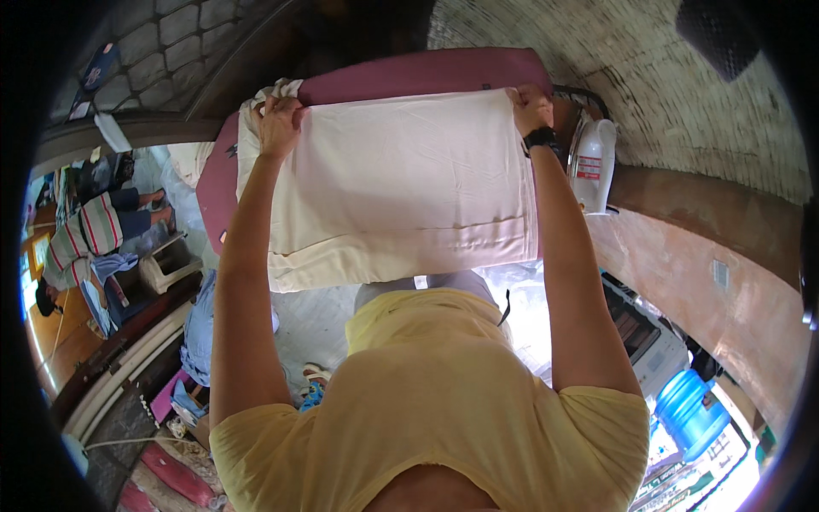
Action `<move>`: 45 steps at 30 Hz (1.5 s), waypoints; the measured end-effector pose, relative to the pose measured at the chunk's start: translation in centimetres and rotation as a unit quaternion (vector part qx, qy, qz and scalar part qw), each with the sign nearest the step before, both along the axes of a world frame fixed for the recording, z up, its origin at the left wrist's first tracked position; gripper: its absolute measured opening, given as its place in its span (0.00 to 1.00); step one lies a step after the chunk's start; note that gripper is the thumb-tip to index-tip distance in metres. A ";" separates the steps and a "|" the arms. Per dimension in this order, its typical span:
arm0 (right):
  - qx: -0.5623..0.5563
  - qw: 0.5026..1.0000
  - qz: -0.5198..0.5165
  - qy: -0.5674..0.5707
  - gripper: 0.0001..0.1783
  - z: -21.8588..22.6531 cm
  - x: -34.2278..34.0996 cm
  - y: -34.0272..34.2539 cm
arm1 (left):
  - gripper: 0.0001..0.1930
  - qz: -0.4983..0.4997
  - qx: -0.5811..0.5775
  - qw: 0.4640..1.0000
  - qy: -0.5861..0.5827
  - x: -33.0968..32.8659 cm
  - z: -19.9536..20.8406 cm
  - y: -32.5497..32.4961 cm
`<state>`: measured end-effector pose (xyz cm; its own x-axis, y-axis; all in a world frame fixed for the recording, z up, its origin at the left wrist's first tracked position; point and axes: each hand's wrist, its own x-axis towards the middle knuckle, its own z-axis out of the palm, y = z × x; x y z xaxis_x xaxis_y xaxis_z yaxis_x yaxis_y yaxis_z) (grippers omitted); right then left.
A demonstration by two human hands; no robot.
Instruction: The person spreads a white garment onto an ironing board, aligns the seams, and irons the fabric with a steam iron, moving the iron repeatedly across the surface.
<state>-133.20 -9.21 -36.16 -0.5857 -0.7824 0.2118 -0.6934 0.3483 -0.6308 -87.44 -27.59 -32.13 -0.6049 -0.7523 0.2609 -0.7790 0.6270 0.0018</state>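
A cream cloth [401,171] lies spread across a maroon padded ironing board [426,72], its near edge hanging over the board's front. With fingers closed, my left hand [277,126] grips the cloth's far left corner, where part of the fabric is bunched up. At the far right corner, my right hand [533,111], with a black band on its wrist, is closed on the cloth's edge. Between the two hands the far edge runs nearly straight. Faint creases and a fold line cross the cloth near its front.
Beside the board's right end stands a white plastic bottle [593,162] with a red label. A rough wall [597,51] rises behind it. A blue water jug [689,414] is at the lower right. Far left, another person in a striped shirt [85,235] sits near a stool [169,263].
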 end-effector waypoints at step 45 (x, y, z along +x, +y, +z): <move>0.116 0.947 -0.263 0.142 0.33 7.1 -4.2 15.5 | 0.21 -0.331 0.117 0.924 0.151 -31.9 -2.6 16.2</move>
